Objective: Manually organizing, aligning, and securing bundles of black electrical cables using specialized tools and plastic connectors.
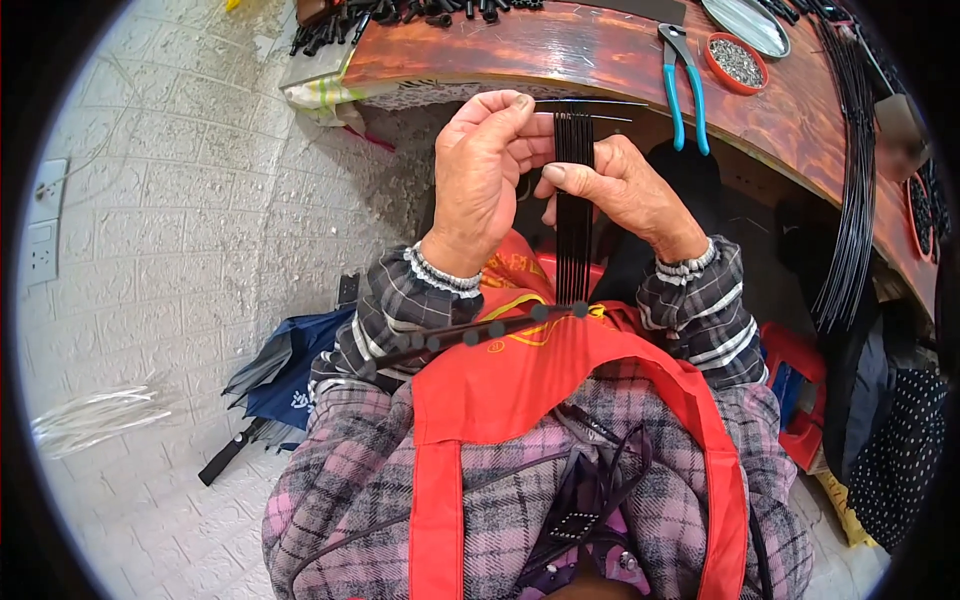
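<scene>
A flat row of thin black rods (573, 235) stands upright in front of my chest, side by side. My right hand (630, 190) is closed on it, thumb laid across the front. My left hand (480, 160) is closed, with thumb and forefinger pinching a thin dark crosswise rod (600, 102) at the top of the row. A second thin rod (605, 118) lies just below it; the left fingers hide its left end. At the row's lower end, a dark strip with round grey spots (455, 338) slants over my red apron (520, 385).
On the wooden bench (450, 50) are pliers with teal handles (684, 90), a red bowl of small metal pieces (738, 63) and black tubes (335, 30). Long black rods (850, 180) hang over its right edge. A blue umbrella (290, 365) leans at the left wall; a red stool (795, 395) stands right.
</scene>
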`<state>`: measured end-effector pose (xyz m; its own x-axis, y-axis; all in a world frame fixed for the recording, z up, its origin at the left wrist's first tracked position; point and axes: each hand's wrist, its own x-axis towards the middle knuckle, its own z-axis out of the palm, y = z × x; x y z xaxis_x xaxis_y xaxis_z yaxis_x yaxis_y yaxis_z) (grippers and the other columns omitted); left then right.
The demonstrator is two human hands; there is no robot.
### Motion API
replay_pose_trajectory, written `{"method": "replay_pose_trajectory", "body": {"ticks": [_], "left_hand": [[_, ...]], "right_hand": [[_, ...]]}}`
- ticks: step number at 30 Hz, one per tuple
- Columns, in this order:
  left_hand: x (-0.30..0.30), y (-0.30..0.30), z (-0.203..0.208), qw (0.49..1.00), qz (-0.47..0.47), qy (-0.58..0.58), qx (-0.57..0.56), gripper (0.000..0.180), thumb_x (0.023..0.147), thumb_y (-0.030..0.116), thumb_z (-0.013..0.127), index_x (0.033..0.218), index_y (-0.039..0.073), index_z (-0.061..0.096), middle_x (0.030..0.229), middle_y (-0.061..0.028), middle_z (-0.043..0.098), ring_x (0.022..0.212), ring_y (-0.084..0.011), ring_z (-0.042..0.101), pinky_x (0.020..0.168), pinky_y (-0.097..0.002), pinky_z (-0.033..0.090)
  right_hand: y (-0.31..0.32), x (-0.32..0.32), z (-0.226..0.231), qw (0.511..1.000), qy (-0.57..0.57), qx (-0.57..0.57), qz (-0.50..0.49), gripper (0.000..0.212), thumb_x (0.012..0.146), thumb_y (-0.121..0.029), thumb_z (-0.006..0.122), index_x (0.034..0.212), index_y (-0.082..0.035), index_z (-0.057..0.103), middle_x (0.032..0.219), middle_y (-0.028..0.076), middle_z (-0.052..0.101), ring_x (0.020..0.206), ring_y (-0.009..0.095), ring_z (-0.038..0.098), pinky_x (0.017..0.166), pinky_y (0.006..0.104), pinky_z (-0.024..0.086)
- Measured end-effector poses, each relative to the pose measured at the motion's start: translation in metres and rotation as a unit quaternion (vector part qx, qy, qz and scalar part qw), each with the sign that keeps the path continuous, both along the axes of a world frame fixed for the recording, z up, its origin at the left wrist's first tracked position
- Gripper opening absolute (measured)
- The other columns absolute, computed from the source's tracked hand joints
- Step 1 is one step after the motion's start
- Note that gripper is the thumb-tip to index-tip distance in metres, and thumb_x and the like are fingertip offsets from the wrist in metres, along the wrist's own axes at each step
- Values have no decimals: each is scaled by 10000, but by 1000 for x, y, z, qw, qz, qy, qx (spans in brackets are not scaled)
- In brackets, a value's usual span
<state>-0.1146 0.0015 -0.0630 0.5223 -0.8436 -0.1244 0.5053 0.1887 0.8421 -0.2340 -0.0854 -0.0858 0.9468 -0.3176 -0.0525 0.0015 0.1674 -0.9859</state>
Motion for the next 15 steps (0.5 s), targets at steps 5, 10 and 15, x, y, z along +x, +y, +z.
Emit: {"method": "replay_pose_trajectory", "body": {"ticks": [5,10,15], "left_hand": [[6,-1,2,999,-33,-15,16,249,851,221,478,970,2,482,846,-135,585,750,-200,582,681,-307,468],[25,-12,5,988,-123,84,35,614,855,529,276,1033,-27,467,904,-190,570,819,-257,574,722,-362,460],[29,-23,5,979,-195,60,21,672,860,536,216,1106,-52,431,950,-227,550,889,-315,551,780,-401,451]], "right_hand": [[-2,0,-6,1000,3,21,0,304,814,-271,537,774,22,611,627,58,604,565,100,580,526,198,472],[-2,1,-2,1000,6,21,12,295,816,-271,539,779,13,610,633,54,603,577,102,584,532,202,476],[0,3,-1,1000,-2,0,13,287,820,-274,533,785,0,610,635,50,603,580,96,582,526,200,472]]}}
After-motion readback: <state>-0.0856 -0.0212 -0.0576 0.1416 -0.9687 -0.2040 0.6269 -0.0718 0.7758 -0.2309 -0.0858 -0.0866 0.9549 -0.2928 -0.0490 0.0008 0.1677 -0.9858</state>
